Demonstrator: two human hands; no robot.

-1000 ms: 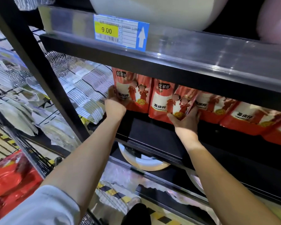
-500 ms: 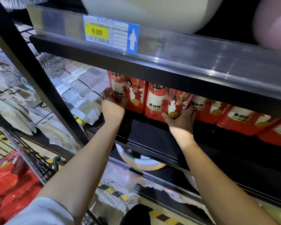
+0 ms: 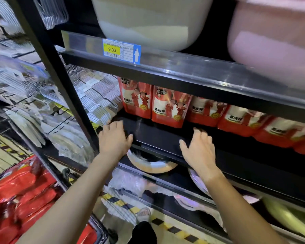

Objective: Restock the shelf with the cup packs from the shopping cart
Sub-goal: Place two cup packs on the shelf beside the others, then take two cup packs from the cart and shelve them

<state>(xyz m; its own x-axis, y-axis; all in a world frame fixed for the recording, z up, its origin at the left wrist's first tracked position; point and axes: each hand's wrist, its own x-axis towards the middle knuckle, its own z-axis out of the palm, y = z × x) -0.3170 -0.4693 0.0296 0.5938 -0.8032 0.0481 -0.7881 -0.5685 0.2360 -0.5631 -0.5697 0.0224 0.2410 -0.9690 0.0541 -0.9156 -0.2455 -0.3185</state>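
Far left and low down, the shopping cart (image 3: pixel 96 228) has a heap of red cup packs (image 3: pixel 19 194) in it, so there's plenty left to shelve. They're blurry and piled any which way, and I can't tell how their long sides run. Next over is the black upright post (image 3: pixel 60 88) of the rack, with clear plastic cutlery packs (image 3: pixel 99 101) stacked behind it. Then comes the left hand (image 3: pixel 114 138), fingers spread and holding nothing, right in front of the shelf (image 3: pixel 165 136) lip; can't tell if it's actually touching. Up and behind it, the leftmost shelved pack (image 3: pixel 136 99) stands upright, touching the second pack (image 3: pixel 169 110), long axis vertical, prints facing out. The right hand (image 3: pixel 199 148) is loose and empty too, below the second pack. The row of packs (image 3: pixel 236 120) carries on to the right, each one leaning more. What matters for the next grab, I'd guess: the cart packs lie down and to the left of both hands, the left hand is clearly nearer, and the post sits between that hand and the cart, so the reach probably has to come out of the bay and around it. A white basin (image 3: pixel 148 23) and a pink basin (image 3: pixel 275 41) sit on the tier above, by the 9.00 price tag (image 3: pixel 121 51), out of the way.
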